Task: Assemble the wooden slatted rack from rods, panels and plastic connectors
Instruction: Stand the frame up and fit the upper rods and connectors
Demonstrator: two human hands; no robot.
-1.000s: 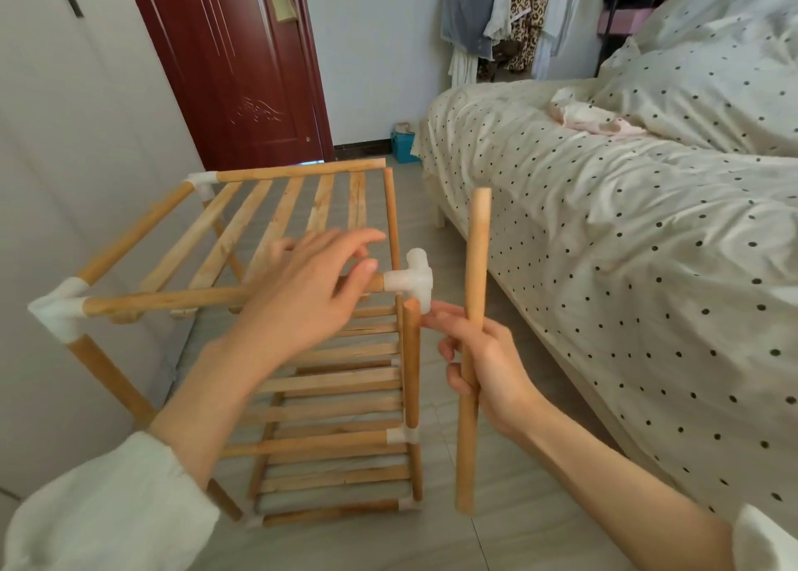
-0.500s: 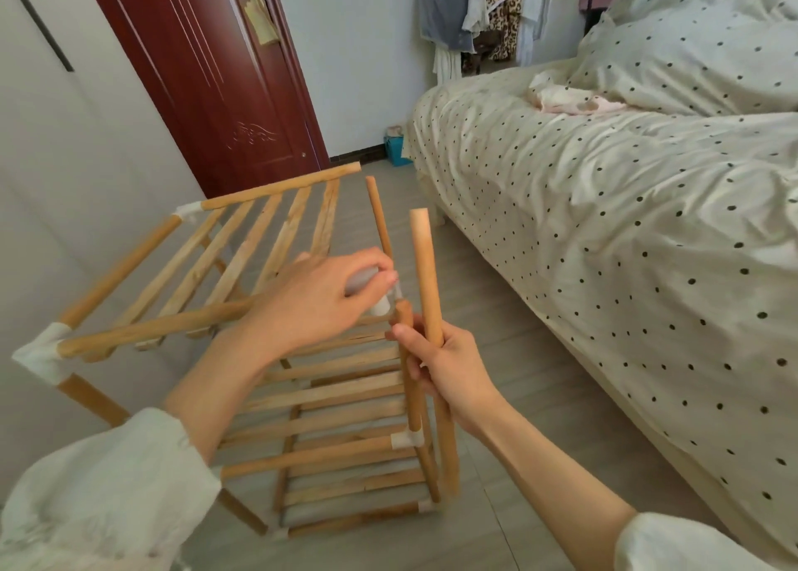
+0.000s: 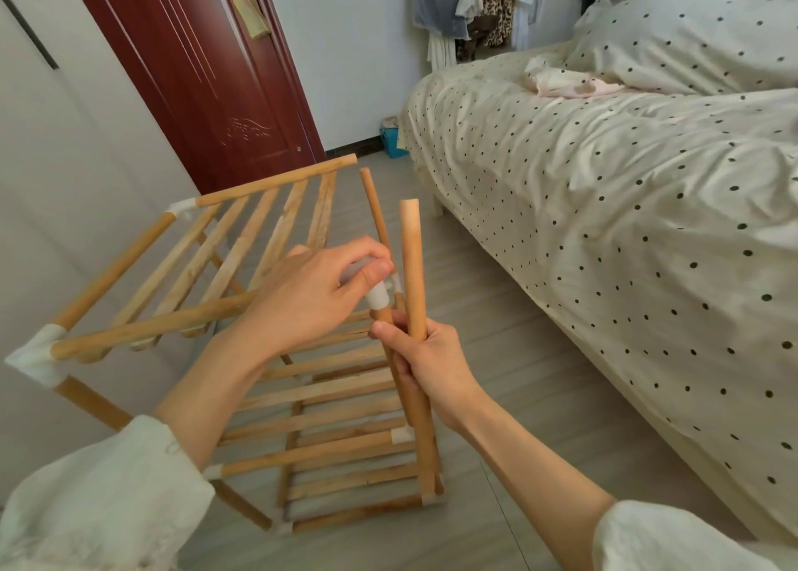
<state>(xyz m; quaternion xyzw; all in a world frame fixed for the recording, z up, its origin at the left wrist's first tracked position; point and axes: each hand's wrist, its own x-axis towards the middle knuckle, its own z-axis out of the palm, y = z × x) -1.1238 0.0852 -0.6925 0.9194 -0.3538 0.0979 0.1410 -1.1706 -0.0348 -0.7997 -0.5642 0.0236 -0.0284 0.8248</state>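
The rack (image 3: pixel 267 354) is standing on the floor (image 3: pixel 496 354) in the head view, left of the bed (image 3: pixel 604 225) and near the door (image 3: pixel 207 73). The left hand (image 3: pixel 311 294) is curling its fingers round the white connector (image 3: pixel 380 296) at the near right top corner, probably working it on its post. The right hand (image 3: pixel 427 363) is gripping a loose rod (image 3: pixel 412 276) upright just beside that post, likely keeping it ready for the socket. Three slatted shelves are showing, and one loose rod.
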